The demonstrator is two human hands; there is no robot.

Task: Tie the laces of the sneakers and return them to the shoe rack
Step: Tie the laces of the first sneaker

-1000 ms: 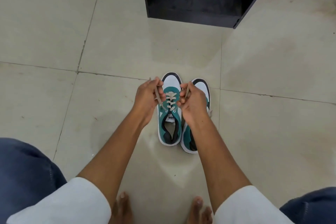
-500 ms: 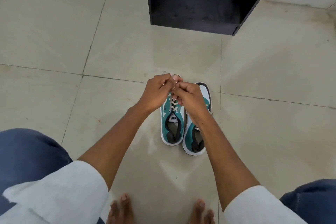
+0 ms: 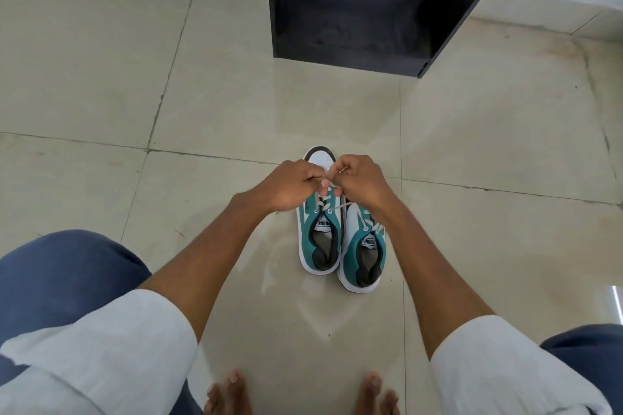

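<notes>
Both the left hand [image 3: 286, 187] and right hand [image 3: 357, 180] pinched the laces [image 3: 328, 202] of the left-side sneaker [image 3: 320, 236], which stood mid-floor [image 3: 236, 104] short of the rack [image 3: 364, 10]; an even, opposed pull would seat the knot best.

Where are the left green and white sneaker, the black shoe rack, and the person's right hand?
left green and white sneaker [image 3: 312, 235]: head view, green side panel.
black shoe rack [image 3: 350, 27]: head view, bottom shelf.
right hand [image 3: 362, 180]: head view, back of hand.
</notes>
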